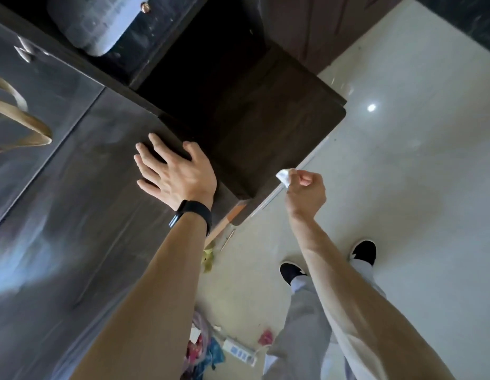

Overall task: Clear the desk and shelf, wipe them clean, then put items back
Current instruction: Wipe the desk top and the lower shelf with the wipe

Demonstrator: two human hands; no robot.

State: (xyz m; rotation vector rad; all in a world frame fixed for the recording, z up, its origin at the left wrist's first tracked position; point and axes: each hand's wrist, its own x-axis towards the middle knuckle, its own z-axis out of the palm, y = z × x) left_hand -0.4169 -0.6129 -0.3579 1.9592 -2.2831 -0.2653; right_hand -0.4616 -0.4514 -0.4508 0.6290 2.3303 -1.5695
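**Desk:** What is nearest to you?

**Operator:** At the near edge I see a white power strip on the pale floor, with a pink scrap just right of it. Farther on are two black shoes under grey trousers.

**Desk:** And the grips?

**Operator:** My left grip lies flat, fingers spread wide, on the dark surface, at its right corner. It holds nothing. A black wristband sits just behind it. My right grip hangs over the floor, right of that corner and apart from it, fingers curled. It pinches a small crumpled white wipe, which sticks out on the left side of the fist.

**Desk:** Where does the wipe stand against the furniture?

**Operator:** It is close to the near edge of a brown wooden board that runs on beyond the left grip. I cannot tell whether it touches.

**Desk:** Farther out?

**Operator:** A tan strap loops on the surface at far left. A grey rounded object lies at the far edge; it is too blurred to name.
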